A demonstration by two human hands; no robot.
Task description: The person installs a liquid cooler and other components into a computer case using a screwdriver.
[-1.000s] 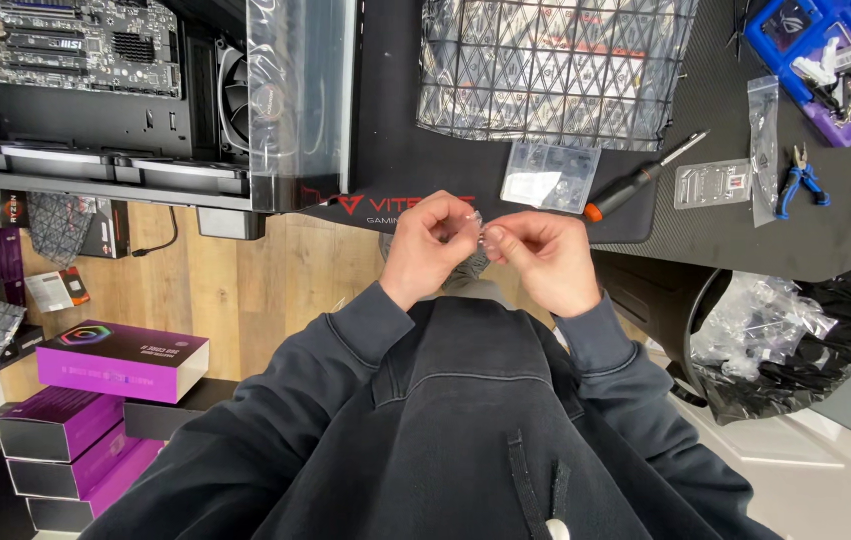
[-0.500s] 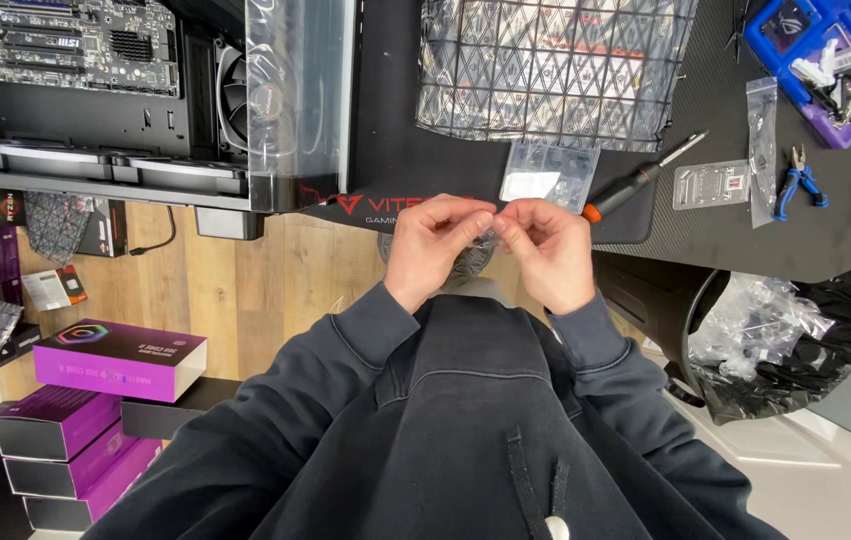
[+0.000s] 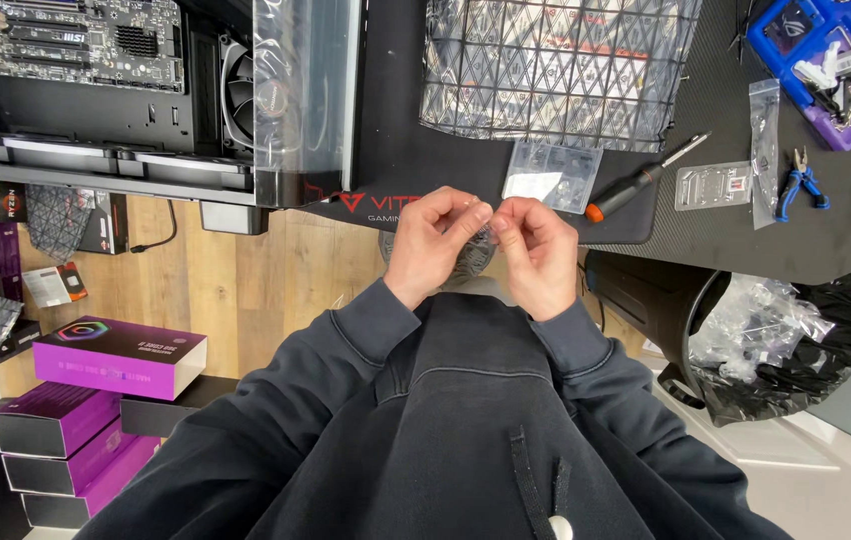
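Clear, crinkly plastic, a small bag (image 3: 478, 248), sits pinched between both hands at the near edge of the black desk mat (image 3: 396, 160). Left hand (image 3: 433, 243) and right hand (image 3: 538, 252) meet thumb-to-finger over its top edge, fingertips clamped on the film and equally close; the rest hangs below the knuckles. Beyond the bag on the mat lie a flat clear packet (image 3: 552, 176), an orange-handled screwdriver (image 3: 646, 178) to its right, and a gridded anti-static bag (image 3: 556, 65) farther back.

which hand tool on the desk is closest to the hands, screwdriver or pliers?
The screwdriver, orange-tipped black handle, lying just beyond the right hand. The blue-handled pliers lie farther right, past a clear bag.
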